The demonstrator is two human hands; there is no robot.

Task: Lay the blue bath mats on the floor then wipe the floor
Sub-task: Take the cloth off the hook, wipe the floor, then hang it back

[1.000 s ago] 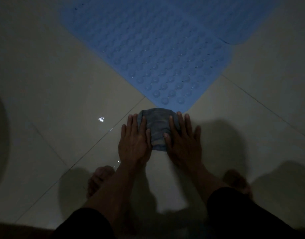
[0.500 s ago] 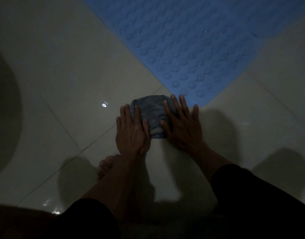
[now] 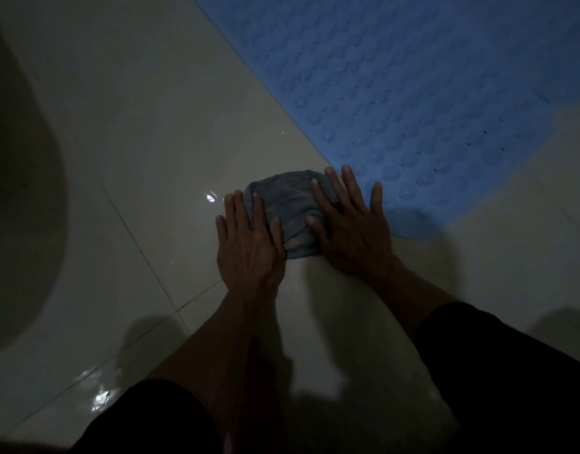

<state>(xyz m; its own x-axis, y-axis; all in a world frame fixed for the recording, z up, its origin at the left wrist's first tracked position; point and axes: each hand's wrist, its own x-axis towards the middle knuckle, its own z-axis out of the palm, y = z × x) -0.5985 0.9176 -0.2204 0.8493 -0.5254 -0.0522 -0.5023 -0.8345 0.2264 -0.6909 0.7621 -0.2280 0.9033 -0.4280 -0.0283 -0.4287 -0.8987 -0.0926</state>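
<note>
Your left hand (image 3: 247,247) and right hand (image 3: 350,224), fingers flat, press the bunched grey-blue cloth (image 3: 290,214) on the glossy pale tile floor (image 3: 144,132). It has slid leftward along the bumpy blue rubber bath mat (image 3: 413,93), already laid, so wiping is advancing.

I crouch over a glossy pale cream tiled floor (image 3: 124,132) in very dim light. Thin dark grout lines (image 3: 131,234) cross it diagonally. A small bright glint of reflected light (image 3: 211,198) sits on one tile, and a wetter-looking shine (image 3: 100,396) shows near the bottom left. A large rounded dark shadow (image 3: 16,191) covers the left edge.
</note>
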